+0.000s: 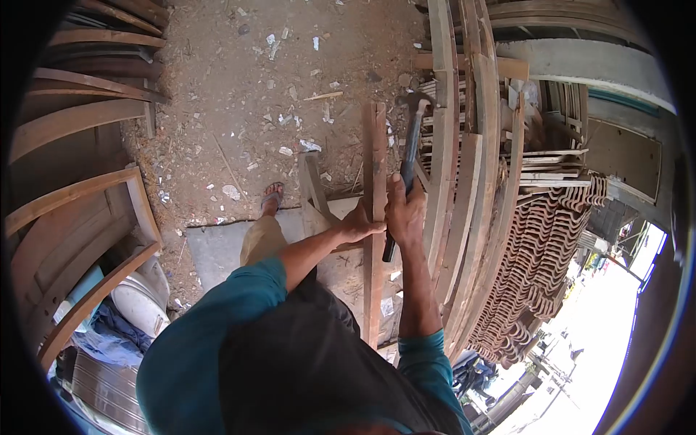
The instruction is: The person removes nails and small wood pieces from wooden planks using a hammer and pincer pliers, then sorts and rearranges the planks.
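Note:
My right hand [406, 214] is wrapped round the dark handle of a claw hammer [412, 145], whose head points away from me. The hammer lies just right of a long reddish-brown wooden beam [375, 159]. My left hand [360, 224] grips that beam from its left side, the fingertips close to my right hand. Beneath the beam, a short wooden piece [312, 181] stands out to the left.
Long planks [475, 167] run along the right, beside stacked curved roof tiles [540, 254]. Wooden frames [138, 196] lean at the left. A grey sheet [210, 243] lies on the dirt floor near my foot [272, 197]. Debris is scattered ahead.

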A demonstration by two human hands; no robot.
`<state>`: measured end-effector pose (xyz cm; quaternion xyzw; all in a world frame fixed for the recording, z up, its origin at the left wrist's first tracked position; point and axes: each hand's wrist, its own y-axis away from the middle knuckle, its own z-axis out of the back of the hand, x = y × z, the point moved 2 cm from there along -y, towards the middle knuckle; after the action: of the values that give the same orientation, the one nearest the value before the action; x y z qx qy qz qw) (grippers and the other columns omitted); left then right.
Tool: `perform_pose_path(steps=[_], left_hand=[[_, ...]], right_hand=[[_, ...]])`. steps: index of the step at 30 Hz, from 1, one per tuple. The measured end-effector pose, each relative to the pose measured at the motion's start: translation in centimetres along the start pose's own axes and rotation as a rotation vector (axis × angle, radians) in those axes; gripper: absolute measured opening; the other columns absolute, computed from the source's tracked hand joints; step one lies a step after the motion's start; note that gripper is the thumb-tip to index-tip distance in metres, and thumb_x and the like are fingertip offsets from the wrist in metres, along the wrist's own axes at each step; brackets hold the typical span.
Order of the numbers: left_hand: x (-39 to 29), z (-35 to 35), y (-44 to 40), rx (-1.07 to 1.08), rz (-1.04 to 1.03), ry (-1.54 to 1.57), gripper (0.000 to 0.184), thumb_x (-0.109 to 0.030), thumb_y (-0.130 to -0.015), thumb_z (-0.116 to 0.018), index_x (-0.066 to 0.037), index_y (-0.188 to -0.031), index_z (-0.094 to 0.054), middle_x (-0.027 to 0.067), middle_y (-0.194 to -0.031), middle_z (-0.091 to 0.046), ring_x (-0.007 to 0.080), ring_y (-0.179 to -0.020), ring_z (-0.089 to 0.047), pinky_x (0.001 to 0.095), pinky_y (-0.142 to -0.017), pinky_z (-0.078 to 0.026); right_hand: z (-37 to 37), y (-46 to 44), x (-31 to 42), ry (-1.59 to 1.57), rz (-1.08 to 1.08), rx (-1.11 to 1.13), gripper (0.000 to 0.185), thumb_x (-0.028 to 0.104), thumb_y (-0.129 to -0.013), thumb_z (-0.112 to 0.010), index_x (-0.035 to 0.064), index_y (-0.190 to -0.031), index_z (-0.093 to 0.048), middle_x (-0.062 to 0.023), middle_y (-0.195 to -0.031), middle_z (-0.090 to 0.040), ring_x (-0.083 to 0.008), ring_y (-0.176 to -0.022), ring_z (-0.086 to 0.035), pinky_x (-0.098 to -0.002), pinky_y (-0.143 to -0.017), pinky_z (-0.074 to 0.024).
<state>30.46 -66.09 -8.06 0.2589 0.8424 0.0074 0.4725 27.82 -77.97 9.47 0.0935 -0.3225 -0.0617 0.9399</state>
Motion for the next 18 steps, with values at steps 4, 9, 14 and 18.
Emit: perform_pose_path(steps=[4,9,14,18], left_hand=[[0.7,1.0,-0.7,-0.038,-0.018,-0.226,0.113,-0.039,-0.075,-0.085,0.007,-0.151,-0.015,0.0237,-0.142,-0.046,0.0324,-0.135,-0.045,0.0394,-0.115,-0.037],[0.2,1.4,-0.5,-0.023,0.117,-0.197,0.109,-0.036,-0.074,-0.084,0.007,-0.15,-0.019,0.0225,-0.146,-0.038,0.031,-0.139,-0.037,0.0411,-0.117,-0.032],[0.7,-0.2,-1.0,0.002,0.023,-0.029,0.099,-0.032,-0.078,-0.083,0.005,-0.149,-0.025,0.0182,-0.138,-0.047,0.0253,-0.129,-0.045,0.0379,-0.109,-0.039],[-2.3,0.8,-0.6,-0.011,-0.069,0.017,0.082,-0.026,-0.081,-0.082,0.005,-0.143,-0.037,0.0122,-0.127,-0.056,0.0173,-0.116,-0.051,0.0353,-0.095,-0.047]], right_hand=[[6.5,3.1,7.0,-0.408,0.166,-0.196,0.039,0.042,-0.105,-0.053,0.0026,-0.099,-0.052,-0.0012,-0.065,-0.049,-0.0089,-0.052,-0.05,-0.0249,-0.045,-0.0386],[9.5,1.7,10.9,-0.637,0.72,-0.576,0.049,0.053,-0.101,-0.055,0.0045,-0.095,-0.05,-0.0039,-0.071,-0.053,-0.0099,-0.052,-0.05,-0.0229,-0.045,-0.0418],[-1.6,2.5,-3.4,0.281,-0.166,0.202,0.051,0.042,-0.099,-0.057,-0.0083,-0.106,-0.052,-0.0361,-0.088,-0.064,-0.0552,-0.092,-0.064,-0.0531,-0.074,-0.0511],[-1.2,6.8,-5.7,-0.365,-0.328,-0.008,0.045,0.046,-0.101,-0.059,0.0021,-0.092,-0.052,-0.0044,-0.061,-0.052,-0.0152,-0.047,-0.052,-0.0324,-0.044,-0.0428]])
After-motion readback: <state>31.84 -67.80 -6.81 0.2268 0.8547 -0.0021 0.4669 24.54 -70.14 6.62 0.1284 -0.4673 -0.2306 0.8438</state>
